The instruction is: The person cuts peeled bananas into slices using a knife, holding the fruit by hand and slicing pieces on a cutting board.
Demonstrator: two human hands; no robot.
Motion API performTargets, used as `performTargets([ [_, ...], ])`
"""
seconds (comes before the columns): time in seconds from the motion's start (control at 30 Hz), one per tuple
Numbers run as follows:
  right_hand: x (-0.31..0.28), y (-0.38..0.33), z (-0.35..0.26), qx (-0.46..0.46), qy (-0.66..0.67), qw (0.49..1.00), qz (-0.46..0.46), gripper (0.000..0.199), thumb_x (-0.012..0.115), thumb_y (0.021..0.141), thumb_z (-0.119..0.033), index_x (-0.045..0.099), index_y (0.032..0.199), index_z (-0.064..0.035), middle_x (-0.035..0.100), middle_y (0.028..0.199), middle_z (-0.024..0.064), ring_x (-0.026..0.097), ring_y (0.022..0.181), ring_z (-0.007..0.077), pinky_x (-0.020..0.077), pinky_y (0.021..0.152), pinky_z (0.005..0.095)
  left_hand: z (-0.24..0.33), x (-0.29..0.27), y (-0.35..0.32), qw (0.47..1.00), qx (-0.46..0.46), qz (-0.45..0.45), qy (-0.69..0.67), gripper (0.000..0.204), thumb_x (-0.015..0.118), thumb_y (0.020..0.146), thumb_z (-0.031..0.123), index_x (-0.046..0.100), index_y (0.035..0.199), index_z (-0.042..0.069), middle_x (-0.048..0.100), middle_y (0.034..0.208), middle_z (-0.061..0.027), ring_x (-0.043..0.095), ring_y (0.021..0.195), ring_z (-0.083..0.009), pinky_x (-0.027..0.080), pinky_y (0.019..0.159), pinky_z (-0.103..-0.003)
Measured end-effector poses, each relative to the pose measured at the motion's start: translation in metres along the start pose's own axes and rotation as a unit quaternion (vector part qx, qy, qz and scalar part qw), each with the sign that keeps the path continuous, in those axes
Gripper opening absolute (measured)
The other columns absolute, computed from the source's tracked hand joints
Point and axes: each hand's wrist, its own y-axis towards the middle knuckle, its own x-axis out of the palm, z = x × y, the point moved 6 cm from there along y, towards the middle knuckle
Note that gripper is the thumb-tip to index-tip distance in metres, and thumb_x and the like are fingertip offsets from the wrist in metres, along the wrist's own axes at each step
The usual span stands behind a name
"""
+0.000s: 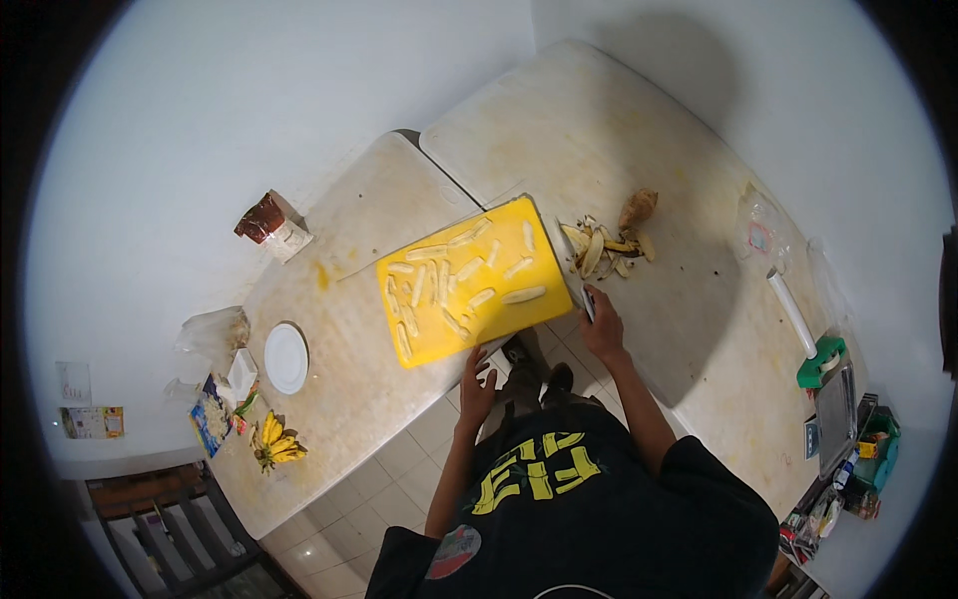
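Note:
Sliced bananas (pixel 524 296) lie spread in long strips and halves over a yellow cutting board (pixel 509 324), tilted across the front of the tables. My right hand (pixel 602 329) is closed around the grey handle of a knife (pixel 587 302) just beyond the board's right corner; its blade is hard to make out against the pale table. My left hand (pixel 477 387), fingers apart and holding nothing, hovers by the board's near edge. Banana peels (pixel 597 250) are heaped right of the board, with a brown lumpy piece (pixel 639 207) at their far side.
On the left stand a white plate (pixel 287 357), a bunch of bananas (pixel 277 442), a white box (pixel 241 374) and plastic bags (pixel 215 331). A brown-and-white packet (pixel 272 228) leans at the wall. Rightward are a green tape dispenser (pixel 821 361) and a grey tray (pixel 836 419).

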Motion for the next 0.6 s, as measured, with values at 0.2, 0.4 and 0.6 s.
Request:
performTargets([
  [0.2, -0.019, -0.014, 0.02, 0.021, 0.033, 0.999, 0.028, 0.05, 0.067, 0.094, -0.011, 0.055, 0.143, -0.0112, 0.068, 0.12, 0.0217, 0.067, 0.112, 0.0428, 0.0546, 0.093, 0.0493, 0.009, 0.017, 0.001, 0.999, 0.007, -0.03, 0.026, 0.069, 0.064, 0.096, 0.004, 0.038, 0.16, 0.01, 0.059, 0.148, -0.0151, 0.065, 0.123, -0.0285, 0.053, 0.099, -0.041],
  [0.4, -0.03, -0.043, 0.019, 0.056, 0.064, 0.996, -0.006, 0.049, 0.066, 0.098, -0.015, 0.055, 0.145, -0.0104, 0.069, 0.109, 0.019, 0.068, 0.089, 0.0348, 0.0543, 0.081, 0.0425, 0.023, 0.017, -0.002, 0.993, 0.047, -0.098, 0.048, 0.064, 0.066, 0.101, 0.011, 0.04, 0.159, 0.011, 0.059, 0.148, -0.0146, 0.064, 0.125, -0.0278, 0.053, 0.098, -0.039],
  [0.6, -0.043, -0.074, -0.023, 0.008, 0.148, 0.985, -0.091, 0.049, 0.067, 0.099, -0.016, 0.057, 0.147, -0.0141, 0.068, 0.109, 0.016, 0.064, 0.089, 0.0324, 0.0534, 0.082, 0.04, 0.073, 0.031, 0.036, 0.883, -0.09, -0.125, -0.444, 0.093, 0.027, 0.099, 0.081, 0.027, 0.165, 0.015, 0.046, 0.16, -0.0153, 0.049, 0.142, -0.0356, 0.039, 0.115, -0.053],
])
